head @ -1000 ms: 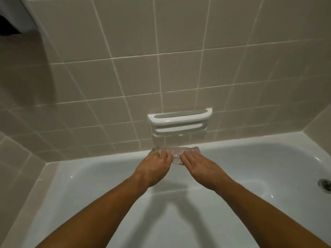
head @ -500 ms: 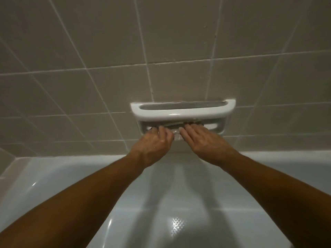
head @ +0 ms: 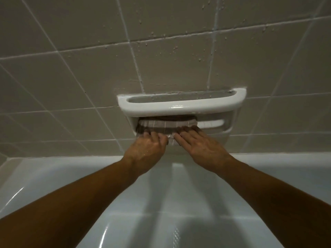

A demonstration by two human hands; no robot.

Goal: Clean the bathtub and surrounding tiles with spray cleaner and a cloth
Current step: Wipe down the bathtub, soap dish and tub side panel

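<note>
In the lower recess of the soap dish (head: 180,104) on the far tiled wall (head: 89,42), the cloth (head: 166,125) lies left-to-right, left hand (head: 148,147) and right hand (head: 202,148) equally near, fingers fairly straight, pressing its near edge.

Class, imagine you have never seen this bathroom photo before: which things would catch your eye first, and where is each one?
First, the two hands, the left hand and the right hand, side by side at centre, pressing a checked cloth into the lower recess of the white wall-mounted soap dish. Above it, beige wall tiles are dotted with droplets. Below, the glossy white bathtub fills the foreground.
</note>
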